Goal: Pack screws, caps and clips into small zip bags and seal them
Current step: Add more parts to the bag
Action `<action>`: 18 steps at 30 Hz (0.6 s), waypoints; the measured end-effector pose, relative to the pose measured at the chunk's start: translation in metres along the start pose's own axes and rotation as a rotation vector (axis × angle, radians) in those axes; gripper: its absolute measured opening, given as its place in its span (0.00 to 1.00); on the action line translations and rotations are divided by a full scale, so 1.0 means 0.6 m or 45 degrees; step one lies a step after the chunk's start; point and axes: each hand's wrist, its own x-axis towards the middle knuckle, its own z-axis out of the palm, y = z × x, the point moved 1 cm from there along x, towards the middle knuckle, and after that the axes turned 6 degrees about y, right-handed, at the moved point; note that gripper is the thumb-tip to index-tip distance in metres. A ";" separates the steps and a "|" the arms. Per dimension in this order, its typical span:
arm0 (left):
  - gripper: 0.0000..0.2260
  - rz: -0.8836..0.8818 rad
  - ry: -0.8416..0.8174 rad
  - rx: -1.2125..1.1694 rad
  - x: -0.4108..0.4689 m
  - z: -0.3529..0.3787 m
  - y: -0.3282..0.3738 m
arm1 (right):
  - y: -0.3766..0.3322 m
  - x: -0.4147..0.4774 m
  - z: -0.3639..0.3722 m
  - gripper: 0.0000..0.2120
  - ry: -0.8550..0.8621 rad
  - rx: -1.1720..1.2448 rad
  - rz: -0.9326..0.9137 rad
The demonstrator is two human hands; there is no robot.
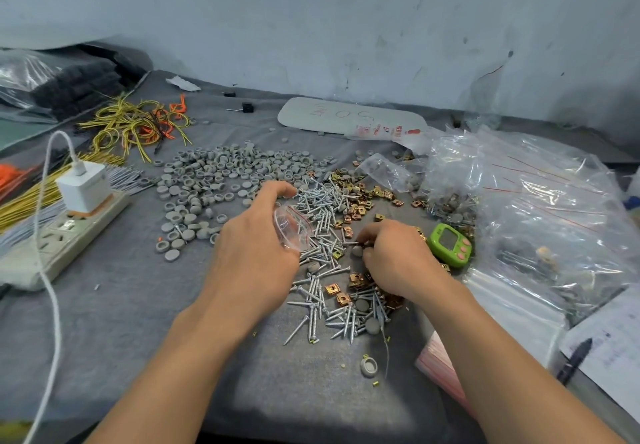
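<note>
My left hand (254, 236) holds a small clear zip bag (292, 227) with a red seal line, its mouth held open; a few screws show inside it. My right hand (393, 256) rests on the heap of silver screws (322, 222), its fingers curled and pinching screws from it. Grey round caps (214, 173) lie spread across the grey cloth behind my left hand. Brass clips (360, 198) lie scattered right of the screws, with more near my right wrist.
A green timer (450, 244) sits just right of my right hand. Filled and empty zip bags (540, 208) pile up at the right. A power strip with a white charger (81, 187) lies left, wire ties (138, 125) behind it. Paper and a pen (575, 360) lie lower right.
</note>
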 end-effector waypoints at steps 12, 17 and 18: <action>0.28 0.013 -0.053 0.014 -0.001 0.002 0.000 | 0.004 0.013 0.008 0.04 0.090 -0.023 0.097; 0.31 0.022 -0.082 0.060 -0.003 0.005 0.004 | -0.004 0.021 0.015 0.05 0.095 -0.188 0.086; 0.31 0.020 -0.088 0.071 -0.003 0.005 0.004 | -0.004 0.022 0.017 0.05 0.098 -0.221 0.078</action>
